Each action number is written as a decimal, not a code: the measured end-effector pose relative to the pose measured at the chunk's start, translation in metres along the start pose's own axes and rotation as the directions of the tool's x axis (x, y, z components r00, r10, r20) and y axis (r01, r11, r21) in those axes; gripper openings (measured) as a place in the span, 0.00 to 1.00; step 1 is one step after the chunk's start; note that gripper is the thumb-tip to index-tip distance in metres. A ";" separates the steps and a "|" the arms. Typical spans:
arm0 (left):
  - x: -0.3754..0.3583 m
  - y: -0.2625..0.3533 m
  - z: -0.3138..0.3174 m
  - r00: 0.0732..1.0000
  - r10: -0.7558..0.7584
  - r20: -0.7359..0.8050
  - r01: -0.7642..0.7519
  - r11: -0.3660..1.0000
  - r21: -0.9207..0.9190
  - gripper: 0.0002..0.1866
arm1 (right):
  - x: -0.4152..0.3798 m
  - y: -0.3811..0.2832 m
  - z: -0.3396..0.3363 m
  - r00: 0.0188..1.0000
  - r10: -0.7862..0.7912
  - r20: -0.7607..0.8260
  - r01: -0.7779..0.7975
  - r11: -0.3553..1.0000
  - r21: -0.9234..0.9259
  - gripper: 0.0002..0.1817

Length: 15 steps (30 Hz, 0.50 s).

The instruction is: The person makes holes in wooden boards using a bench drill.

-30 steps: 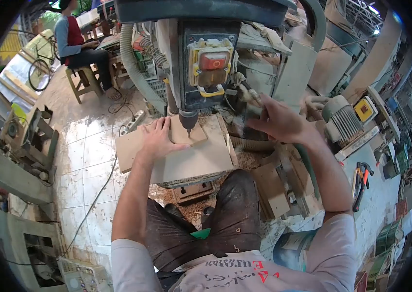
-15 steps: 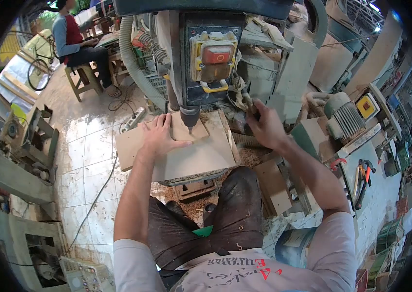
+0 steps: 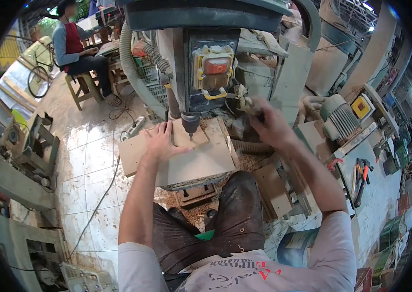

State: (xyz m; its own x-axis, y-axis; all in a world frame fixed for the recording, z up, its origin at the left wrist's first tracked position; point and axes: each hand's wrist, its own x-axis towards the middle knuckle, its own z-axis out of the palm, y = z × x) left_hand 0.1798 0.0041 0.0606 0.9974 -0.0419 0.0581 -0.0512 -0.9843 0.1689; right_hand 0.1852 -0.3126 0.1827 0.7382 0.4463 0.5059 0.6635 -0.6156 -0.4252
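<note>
My left hand (image 3: 161, 142) lies flat, fingers and thumb spread, on a small flat wooden piece (image 3: 199, 139) and the pale board (image 3: 196, 164) under it. Right of those fingers, the drill press chuck (image 3: 191, 121) points down, its bit tip right at the small piece's surface. My right hand (image 3: 271, 125), slightly blurred, is closed round the drill press feed handle (image 3: 246, 103) at the machine's right side. Above the chuck is the drill press head with its red switch (image 3: 215, 66).
A wooden strip (image 3: 232, 148) borders the board on the right. Sawdust and a slotted base (image 3: 195, 193) lie below. A motor (image 3: 340, 120) and hand tools (image 3: 361, 180) are at right. A seated person (image 3: 72, 48) is at far left; a cable (image 3: 100, 204) crosses the floor.
The view has tilted slightly, so the machine sits lower in it. My right hand has moved a little up and right relative to the machine. My left hand stays on the wood.
</note>
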 end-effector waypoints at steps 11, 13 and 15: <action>0.001 -0.002 0.002 0.999 -0.004 0.032 0.006 0.998 -0.067 0.73 | 0.096 -0.033 -0.103 0.984 0.021 0.176 -0.177 0.154 0.972 0.39; 0.000 -0.001 0.001 0.999 -0.011 0.042 0.014 0.998 -0.064 0.73 | 0.110 -0.031 -0.083 0.989 0.082 0.122 -0.135 0.178 0.975 0.39; -0.002 -0.001 0.001 0.999 -0.016 0.045 0.019 0.998 -0.061 0.73 | 0.115 -0.032 -0.064 0.977 0.212 0.034 -0.078 0.203 0.976 0.36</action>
State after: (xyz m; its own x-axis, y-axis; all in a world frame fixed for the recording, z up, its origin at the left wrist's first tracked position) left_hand 0.1782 0.0053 0.0591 0.9994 -0.0335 0.0114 -0.0352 -0.9726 0.2297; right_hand 0.2414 -0.2832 0.3020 0.8659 0.3272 0.3784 0.1956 0.4747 -0.8582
